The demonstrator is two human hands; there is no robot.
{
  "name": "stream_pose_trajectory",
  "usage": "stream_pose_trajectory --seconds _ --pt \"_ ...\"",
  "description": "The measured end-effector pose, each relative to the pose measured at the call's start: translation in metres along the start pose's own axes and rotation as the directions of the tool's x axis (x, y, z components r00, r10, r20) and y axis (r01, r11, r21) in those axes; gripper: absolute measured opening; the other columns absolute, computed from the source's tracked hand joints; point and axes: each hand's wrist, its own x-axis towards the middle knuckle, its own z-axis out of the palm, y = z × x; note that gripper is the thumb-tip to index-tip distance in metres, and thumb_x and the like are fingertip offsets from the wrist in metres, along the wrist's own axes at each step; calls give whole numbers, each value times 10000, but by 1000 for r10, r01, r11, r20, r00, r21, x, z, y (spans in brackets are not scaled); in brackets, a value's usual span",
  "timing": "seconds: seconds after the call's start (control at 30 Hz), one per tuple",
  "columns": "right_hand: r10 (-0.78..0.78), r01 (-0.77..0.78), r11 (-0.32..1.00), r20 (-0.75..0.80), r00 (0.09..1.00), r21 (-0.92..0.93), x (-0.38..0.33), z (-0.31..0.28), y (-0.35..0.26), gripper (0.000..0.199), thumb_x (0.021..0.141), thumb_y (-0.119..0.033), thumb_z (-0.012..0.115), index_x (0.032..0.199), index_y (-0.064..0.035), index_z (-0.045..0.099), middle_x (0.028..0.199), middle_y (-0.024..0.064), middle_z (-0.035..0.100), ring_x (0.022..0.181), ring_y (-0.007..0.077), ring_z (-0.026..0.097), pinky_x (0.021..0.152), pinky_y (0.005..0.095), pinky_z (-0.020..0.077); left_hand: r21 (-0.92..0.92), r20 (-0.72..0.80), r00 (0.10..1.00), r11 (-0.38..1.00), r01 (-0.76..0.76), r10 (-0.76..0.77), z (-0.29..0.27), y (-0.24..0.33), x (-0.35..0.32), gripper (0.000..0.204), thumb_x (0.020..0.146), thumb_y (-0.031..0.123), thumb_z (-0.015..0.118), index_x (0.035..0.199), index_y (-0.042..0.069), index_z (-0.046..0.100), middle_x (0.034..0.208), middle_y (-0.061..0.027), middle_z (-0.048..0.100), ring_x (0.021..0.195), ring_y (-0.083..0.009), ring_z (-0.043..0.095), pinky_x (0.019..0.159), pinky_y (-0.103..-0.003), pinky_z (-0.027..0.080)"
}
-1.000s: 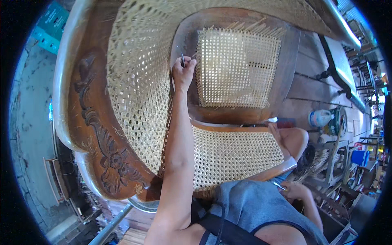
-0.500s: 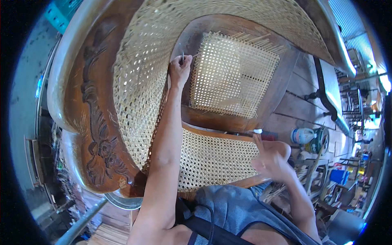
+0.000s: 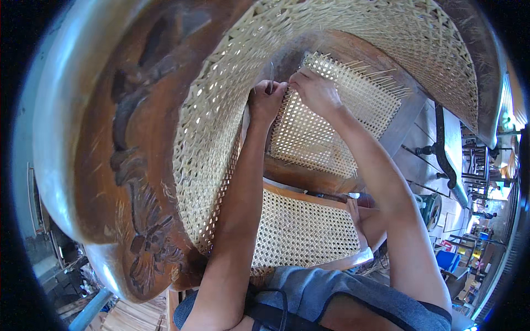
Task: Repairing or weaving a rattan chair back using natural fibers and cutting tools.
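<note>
A woven cane seat panel [image 3: 331, 132] is set in a dark wooden seat frame [image 3: 309, 176], with loose cane ends [image 3: 381, 74] sticking out along its far edge. At the panel's left edge, my left hand [image 3: 266, 101] is closed on a thin pointed metal tool [image 3: 271, 71], whose tip points up. Right beside it, my right hand [image 3: 317, 92] lies over the panel's upper left corner. Its fingertips are pinched together at the edge, nearly touching the left hand; whatever is between them is too small to make out.
A curved cane backrest [image 3: 212, 138] wraps round the left and far side, framed by carved wood [image 3: 141, 220]. Another cane panel [image 3: 303, 231] stands between my arms, close to my body. A dark wooden furniture piece [image 3: 444, 138] is at the right, with chairs [image 3: 477, 165] beyond.
My right hand has moved up from the lower right to the seat panel's edge beside my left hand. The left hand stays on the tool. The view has shifted closer to the chair.
</note>
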Motion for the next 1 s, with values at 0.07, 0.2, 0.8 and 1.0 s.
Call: stream_pose_trajectory --seconds 0.07,0.2,0.8,1.0 --pt "-62 60 997 -46 997 -52 -2 0 1 123 915 -206 576 968 -105 621 942 72 616 848 289 657 691 408 547 207 -41 999 978 20 -12 -2 8 0 286 797 296 778 751 29 688 636 -81 649 587 -134 599 579 -306 474" --pt "-111 100 986 -81 991 -130 -2 6 5 124 902 -204 585 943 -91 612 918 71 612 817 284 660 674 394 552 224 -56 998 974 24 -12 -2 17 -3 330 780 325 789 697 32 663 628 -111 643 567 -174 607 570 -331 477" --pt "180 -180 984 169 969 -11 22 -12 -4 158 860 -215 614 957 -94 580 846 130 671 848 348 658 754 474 516 95 51 997 994 -56 52 -5 4 -10 233 790 107 600 999 5 594 785 -59 603 719 -167 579 665 -312 471" --pt "223 -236 972 252 942 21 15 -14 -9 227 873 -241 620 996 -58 567 925 177 667 904 340 659 789 469 529 164 66 969 955 -246 239 -7 15 -22 211 834 160 568 968 -3 568 871 -212 620 827 -368 621 738 -448 484"
